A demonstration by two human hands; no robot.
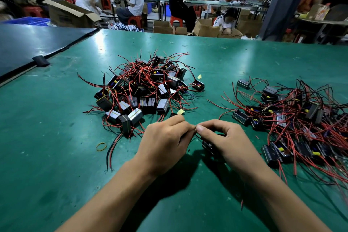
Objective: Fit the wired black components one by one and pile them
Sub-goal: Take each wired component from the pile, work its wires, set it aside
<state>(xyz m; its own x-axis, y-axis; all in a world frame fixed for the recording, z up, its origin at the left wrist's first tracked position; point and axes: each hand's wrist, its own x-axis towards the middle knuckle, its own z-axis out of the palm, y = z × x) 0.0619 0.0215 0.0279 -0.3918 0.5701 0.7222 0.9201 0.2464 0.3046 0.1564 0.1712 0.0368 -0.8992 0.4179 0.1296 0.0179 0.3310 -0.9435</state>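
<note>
A: Hands?

B: Left hand (165, 137) and right hand (227, 137) meet tip to tip, both pinching a thin dark strand (197, 134). Wire or band, cannot tell. The right hand's other fingers curl over the small black plastic box component (208, 146), low over the green table mat (56, 156), between the two heaps.

A: Risk?

B: My guess is that the strand slips the fingertip pinch and springs loose, or the component drops. Its leads could also snag the loose heap of red-wired black boxes (301, 118) just to the right and drag some along.

A: Which way does it point?

B: It's mostly hidden under the palm. One corner shows, facing near-left. The long axis seems to run from there under the hand to the far right, but I'm not sure.

A: Around it?

B: Pile of yellow-banded black boxes (143, 90) ahead, loose yellow rubber band (101, 146) left of the left hand, yellow paper scrap (180, 111) just beyond the left hand's fingers.
</note>
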